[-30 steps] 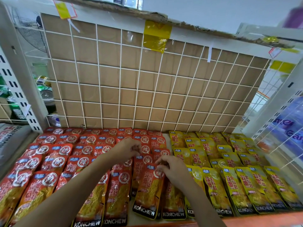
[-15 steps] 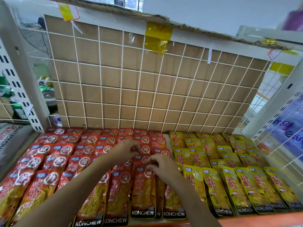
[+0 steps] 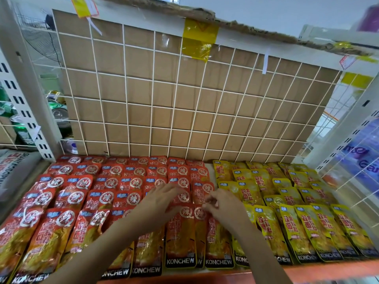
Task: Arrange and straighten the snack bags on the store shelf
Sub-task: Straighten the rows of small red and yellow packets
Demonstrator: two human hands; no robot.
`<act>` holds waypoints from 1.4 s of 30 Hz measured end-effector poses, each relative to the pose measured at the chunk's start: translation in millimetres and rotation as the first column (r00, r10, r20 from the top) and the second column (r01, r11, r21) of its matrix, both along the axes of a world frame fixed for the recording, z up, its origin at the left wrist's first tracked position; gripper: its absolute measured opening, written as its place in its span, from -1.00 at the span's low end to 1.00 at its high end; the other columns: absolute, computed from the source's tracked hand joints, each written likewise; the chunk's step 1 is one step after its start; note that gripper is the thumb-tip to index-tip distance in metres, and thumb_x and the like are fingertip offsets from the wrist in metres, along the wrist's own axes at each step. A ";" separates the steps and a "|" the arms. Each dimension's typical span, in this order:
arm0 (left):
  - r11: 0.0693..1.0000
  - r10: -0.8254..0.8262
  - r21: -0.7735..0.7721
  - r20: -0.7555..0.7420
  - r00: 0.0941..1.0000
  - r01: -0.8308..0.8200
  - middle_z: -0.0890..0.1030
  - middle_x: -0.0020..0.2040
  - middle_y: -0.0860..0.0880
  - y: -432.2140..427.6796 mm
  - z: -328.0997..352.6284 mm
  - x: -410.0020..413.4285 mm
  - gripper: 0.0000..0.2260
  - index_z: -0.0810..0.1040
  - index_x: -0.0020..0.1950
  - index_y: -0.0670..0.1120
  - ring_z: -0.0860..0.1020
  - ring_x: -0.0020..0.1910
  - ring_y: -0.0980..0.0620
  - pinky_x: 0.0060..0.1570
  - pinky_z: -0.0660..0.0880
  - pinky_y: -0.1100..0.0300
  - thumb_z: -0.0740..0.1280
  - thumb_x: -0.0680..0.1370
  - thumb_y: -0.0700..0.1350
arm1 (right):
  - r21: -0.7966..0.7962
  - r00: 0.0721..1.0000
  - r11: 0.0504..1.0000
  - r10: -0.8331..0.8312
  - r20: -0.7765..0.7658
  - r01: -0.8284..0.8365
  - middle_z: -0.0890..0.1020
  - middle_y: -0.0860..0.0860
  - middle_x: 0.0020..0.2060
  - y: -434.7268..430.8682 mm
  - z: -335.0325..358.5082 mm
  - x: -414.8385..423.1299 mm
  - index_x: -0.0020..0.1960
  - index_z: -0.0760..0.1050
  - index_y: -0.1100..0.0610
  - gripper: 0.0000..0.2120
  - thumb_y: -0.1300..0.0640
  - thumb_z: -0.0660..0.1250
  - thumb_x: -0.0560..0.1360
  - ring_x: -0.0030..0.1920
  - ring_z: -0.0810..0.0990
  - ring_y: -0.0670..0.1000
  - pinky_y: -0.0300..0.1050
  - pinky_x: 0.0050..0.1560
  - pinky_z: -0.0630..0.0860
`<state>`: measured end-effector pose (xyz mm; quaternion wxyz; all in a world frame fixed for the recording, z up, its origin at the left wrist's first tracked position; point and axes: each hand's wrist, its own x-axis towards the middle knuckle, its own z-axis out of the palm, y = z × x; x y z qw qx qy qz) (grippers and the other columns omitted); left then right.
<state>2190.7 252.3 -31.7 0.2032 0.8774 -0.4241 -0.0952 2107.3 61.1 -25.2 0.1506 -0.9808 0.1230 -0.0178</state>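
A: Where are the bags?

B: On the shelf (image 3: 328, 270), lying flat in overlapping rows. Red bags (image 3: 106, 201) fill the left and middle, yellow bags (image 3: 307, 222) the right. A narrow bare strip shows between the two colours at the back. The front rows read KONCHEW along the bottom edge.

A: Left hand?

B: The left hand (image 3: 162, 199) is over the red rows near the colour boundary. Its fingers are fairly straight and a little spread, lying on the bag tops. It grips nothing.

A: Right hand?

B: The right hand (image 3: 223, 206) is just beside the left, and the two do not touch. Its fingers are curled, with the tips at the top edge of a front red bag (image 3: 218, 242), the last red one before the yellow. The fingertips are blurred, so I cannot tell whether they pinch the edge or only touch it.

A: Surroundings?

B: A white wire grid (image 3: 174, 99) backed by cardboard (image 3: 139, 83) stands behind the rows. Cans (image 3: 59, 111) show past the left upright.
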 end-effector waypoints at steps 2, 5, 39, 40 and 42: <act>0.998 -0.033 0.048 0.017 0.999 0.032 0.05 0.48 0.21 2.0 -3.7 -14.7 -0.27 0.06 0.49 0.14 -0.06 0.42 0.24 0.41 -0.15 0.19 -0.13 0.37 0.40 | -0.040 0.998 0.999 0.024 -0.055 -0.026 0.50 -0.09 0.01 1.7 0.5 -2.1 0.08 0.53 0.01 -0.68 -0.17 0.31 0.45 0.10 0.45 -0.07 -0.18 0.08 0.38; 0.996 -0.043 0.084 0.085 0.995 0.035 -0.17 0.46 0.23 0.9 -14.6 -29.4 -0.13 -0.09 0.51 0.11 -0.23 0.43 0.23 0.35 -0.36 0.21 -0.31 0.25 0.44 | -0.047 0.996 0.998 0.045 -0.071 -0.049 0.50 -0.06 0.05 7.0 1.8 -1.6 0.07 0.51 0.04 -0.65 -0.17 0.33 0.43 0.10 0.46 -0.05 -0.15 0.12 0.40; 0.928 0.328 0.053 0.351 0.877 -0.368 0.30 0.45 -0.03 8.0 -55.9 -62.3 -0.36 0.20 0.48 -0.02 0.17 0.45 0.00 0.34 0.00 0.01 -0.14 0.54 0.34 | 0.115 0.982 0.984 0.122 0.145 -0.139 0.56 -0.10 0.03 -23.2 1.0 0.7 0.05 0.51 0.00 -0.85 0.03 0.30 0.50 0.02 0.51 -0.12 -0.18 0.08 0.48; 0.916 0.354 0.055 0.352 0.867 -0.397 0.31 0.45 -0.04 7.5 -56.6 -63.7 -0.36 0.21 0.47 -0.02 0.19 0.44 -0.02 0.34 -0.01 0.02 -0.15 0.54 0.34 | 0.105 0.976 0.981 0.148 0.158 -0.166 0.55 -0.10 0.07 -21.9 1.3 2.6 0.10 0.51 0.00 -0.82 0.02 0.29 0.51 0.06 0.50 -0.11 -0.21 0.10 0.44; 0.897 0.399 0.050 0.334 0.854 -0.439 0.35 0.42 -0.05 5.5 -57.9 -66.5 -0.37 0.24 0.45 -0.03 0.18 0.42 -0.03 0.35 -0.04 0.05 -0.14 0.55 0.32 | 0.099 0.964 0.967 0.216 0.158 -0.233 0.52 -0.09 0.17 -17.4 1.8 7.4 0.20 0.48 0.02 -0.73 0.01 0.26 0.53 0.17 0.47 -0.09 -0.22 0.14 0.37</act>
